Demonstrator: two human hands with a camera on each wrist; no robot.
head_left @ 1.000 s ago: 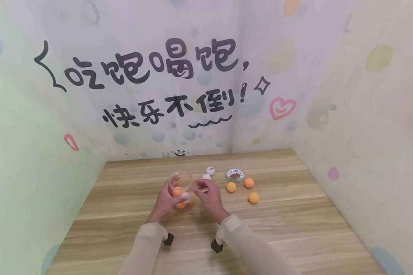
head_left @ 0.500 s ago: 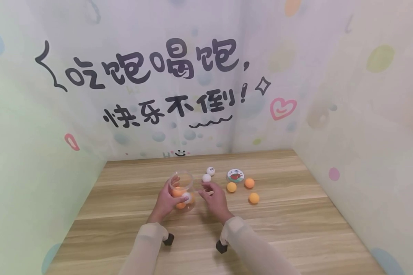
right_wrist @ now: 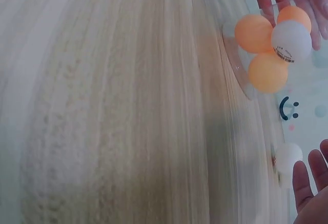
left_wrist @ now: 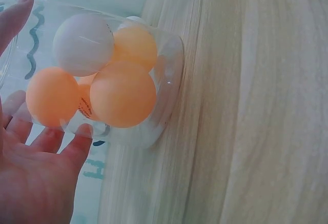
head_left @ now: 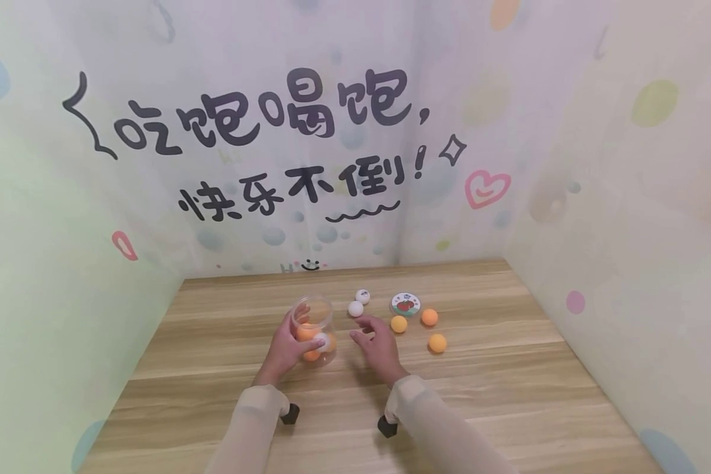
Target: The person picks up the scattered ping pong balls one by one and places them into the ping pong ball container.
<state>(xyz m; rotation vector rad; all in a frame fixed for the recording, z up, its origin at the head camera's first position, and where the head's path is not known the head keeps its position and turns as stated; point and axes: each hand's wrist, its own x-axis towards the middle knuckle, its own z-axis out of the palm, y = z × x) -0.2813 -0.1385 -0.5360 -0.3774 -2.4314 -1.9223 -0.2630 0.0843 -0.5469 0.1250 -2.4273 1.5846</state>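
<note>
My left hand [head_left: 287,347] grips a clear plastic jar [head_left: 313,312] that stands upright on the table, thumb on its near side and fingers round the left. Several orange ping-pong balls [left_wrist: 123,95] and a white ping-pong ball [left_wrist: 83,44] lie inside the jar. To the right of the jar, apart from it, my right hand [head_left: 381,349] hovers with loosely bent fingers and nothing between them. Just beyond its fingertips sits a loose white ball [head_left: 355,309], with another white ball [head_left: 363,296] behind it.
A round lid [head_left: 405,303] with a red and green picture lies at the back right. Close to it are loose orange balls: one nearest the hand [head_left: 399,324], one farther right [head_left: 429,317] and one in front [head_left: 437,343]. Walls enclose the wooden table [head_left: 225,329].
My right hand has drawn away from the jar's rim toward the right. The left hand and the jar have stayed in place.
</note>
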